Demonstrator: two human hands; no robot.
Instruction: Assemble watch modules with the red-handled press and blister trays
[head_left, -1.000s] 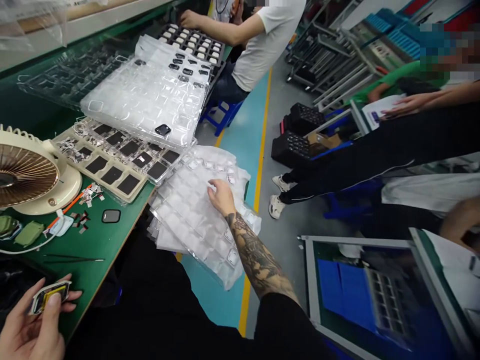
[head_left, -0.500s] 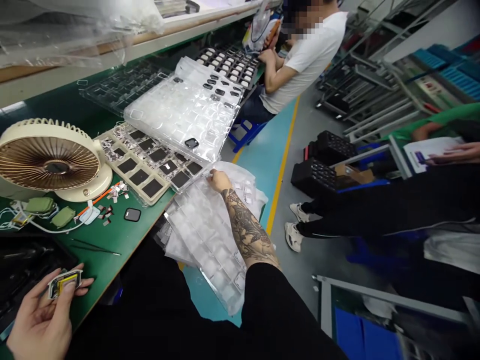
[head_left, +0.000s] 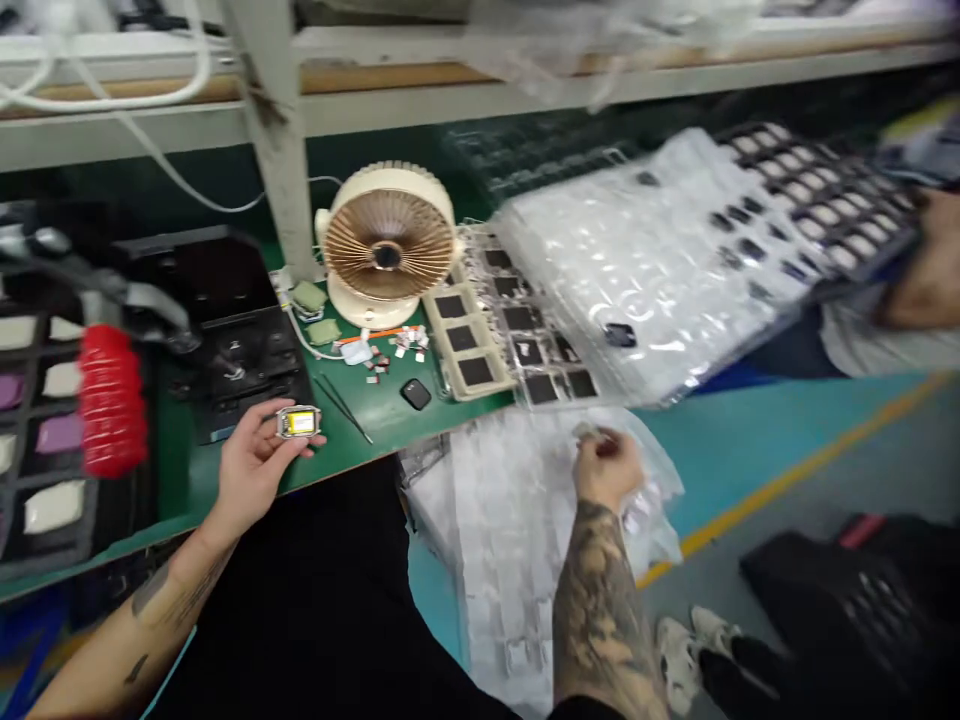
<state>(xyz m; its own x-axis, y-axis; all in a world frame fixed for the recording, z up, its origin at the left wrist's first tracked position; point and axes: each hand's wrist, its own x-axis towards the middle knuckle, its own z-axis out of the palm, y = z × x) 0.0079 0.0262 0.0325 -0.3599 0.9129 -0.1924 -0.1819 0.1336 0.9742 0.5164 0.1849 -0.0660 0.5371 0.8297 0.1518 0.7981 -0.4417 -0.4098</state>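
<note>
My left hand (head_left: 255,455) holds a small open device (head_left: 298,422) with a yellow part inside, between thumb and fingers, over the front edge of the green table (head_left: 390,425). My right hand (head_left: 609,465) is closed above the clear plastic trays (head_left: 502,520) beside the table; a small pale piece (head_left: 587,432) shows at its fingertips, blurred. Tweezers (head_left: 345,408) and a black square device (head_left: 415,394) lie on the table. Right of them are a beige tray (head_left: 472,345) and a clear tray (head_left: 536,360), both with dark squares.
A beige fan (head_left: 386,250) stands behind small parts. A red coiled object (head_left: 112,400) and a black tray (head_left: 45,520) of pale and purple pieces are at left. Large clear trays (head_left: 645,270) overhang the table at right. Part of a person (head_left: 926,265) shows at the far right.
The view has swung left, bringing the red object and the tray of pieces into sight. My right hand has lifted from the trays' edge and now has a small piece at its fingertips.
</note>
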